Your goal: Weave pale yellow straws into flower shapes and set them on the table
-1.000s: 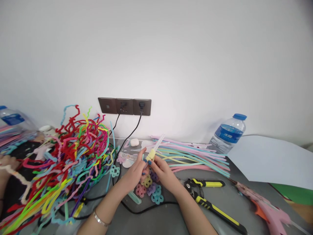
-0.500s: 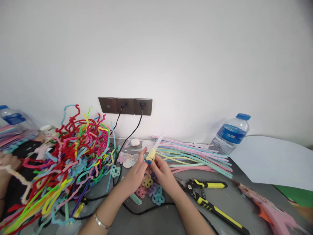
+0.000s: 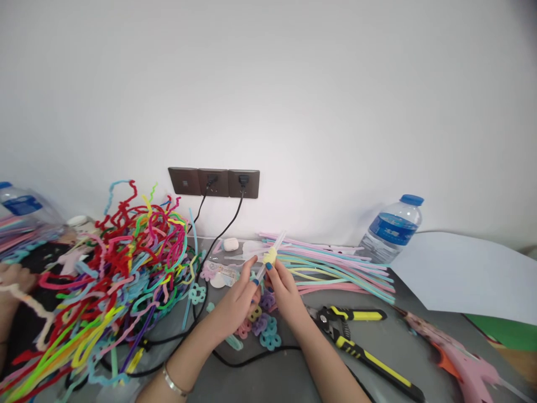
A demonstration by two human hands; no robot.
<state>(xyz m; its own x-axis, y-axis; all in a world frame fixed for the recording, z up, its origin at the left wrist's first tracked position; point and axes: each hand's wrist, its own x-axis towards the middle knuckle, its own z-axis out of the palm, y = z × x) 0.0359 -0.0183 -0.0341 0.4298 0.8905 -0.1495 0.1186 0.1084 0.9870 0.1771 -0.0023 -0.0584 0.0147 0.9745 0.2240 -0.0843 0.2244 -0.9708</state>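
So the fuzzy yellow coil sits just past the right thumb's tip, looks like it's wound around a clear rod that sticks out beyond it, pointing away from both hands. The right hand is closed in a thumb-and-finger pinch on the coil's near end, probably so the turns don't spring loose. The left hand is pinched shut on the rod's lower end, index finger reaching up alongside, I'd guess to keep it steady. Right under the hands are little fuzzy flowers, handy but out of the way. Straight fuzzy stems lie beyond the right hand, seemingly kept flat for easy grabbing, pliers just right of that wrist, and a tangled heap well left of the left hand.
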